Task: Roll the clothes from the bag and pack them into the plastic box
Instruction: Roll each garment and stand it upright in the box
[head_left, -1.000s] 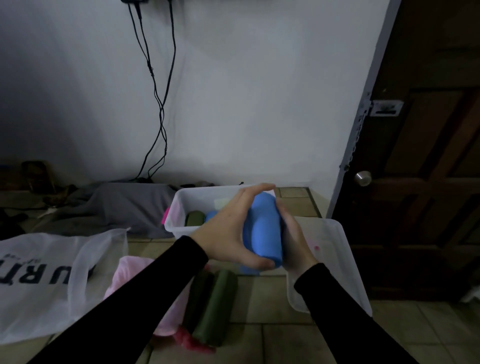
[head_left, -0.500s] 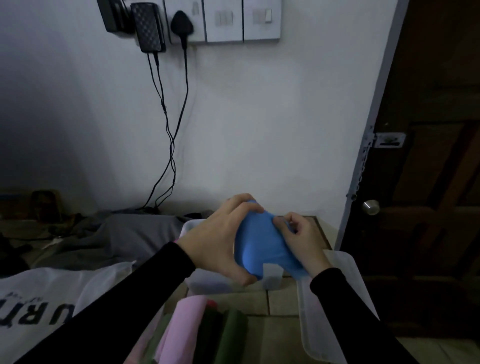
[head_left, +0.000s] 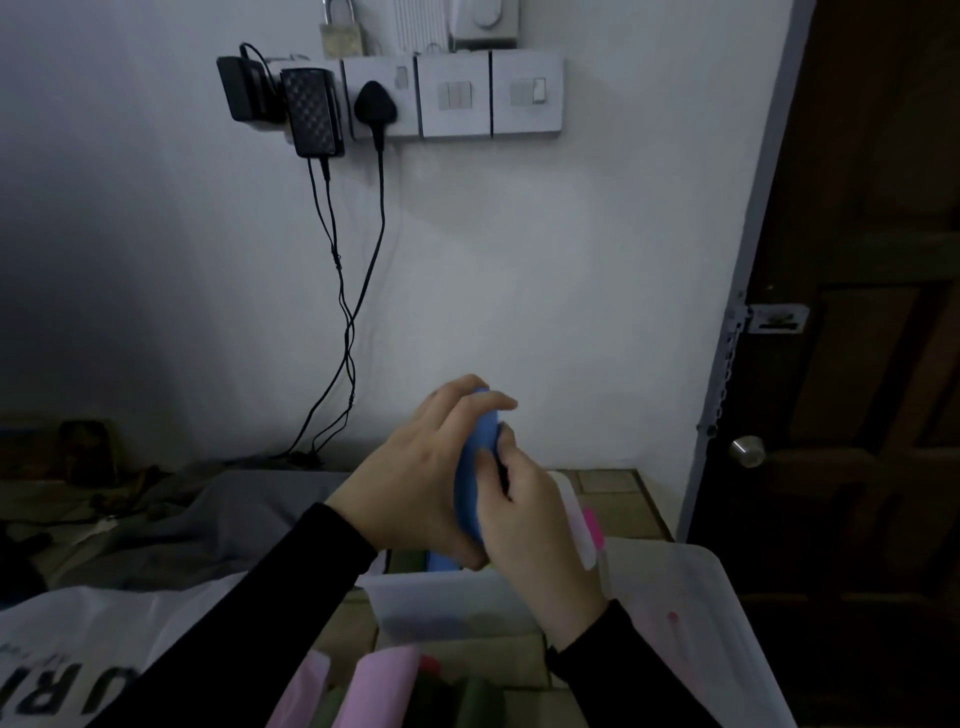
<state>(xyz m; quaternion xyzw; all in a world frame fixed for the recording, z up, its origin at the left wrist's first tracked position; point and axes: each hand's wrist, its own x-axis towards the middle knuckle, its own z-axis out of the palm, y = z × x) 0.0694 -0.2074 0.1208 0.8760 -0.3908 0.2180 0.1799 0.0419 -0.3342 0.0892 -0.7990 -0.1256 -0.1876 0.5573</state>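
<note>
- We see a blue roll of cloth (head_left: 474, 467) held up in the air, standing almost straight up, above the clear plastic box (head_left: 447, 597).
- Our left hand (head_left: 415, 483) wraps around the left side of the blue roll, with the fingers curled over its top and the thumb low down.
- Our right hand (head_left: 535, 525) presses on the right side of the roll, fingers bent in and touching the cloth.
- So both hands are squeezing the same blue roll between them.
- Both arms wear black sleeves (head_left: 249, 623) and come up from the bottom, meeting in the middle.
- Inside the box, just under the hands, we can see a bit of another blue thing (head_left: 441, 561) and something dark green beside it.
- The box lid (head_left: 727, 623) lies to the right of the box, on the floor.
- Pink rolled cloth (head_left: 384, 686) lies near the bottom, in front of the box, with dark green cloth (head_left: 467, 701) beside it.
- A white bag (head_left: 78, 649) with black letters sits at the lower left.
- A grey cloth (head_left: 249, 509) lies on the floor behind the bag.
- On the wall above are plugs and switches (head_left: 452, 96), with black wires (head_left: 343, 312) hanging down.
- A dark wooden door (head_left: 857, 364) with a round knob stands on the right.
</note>
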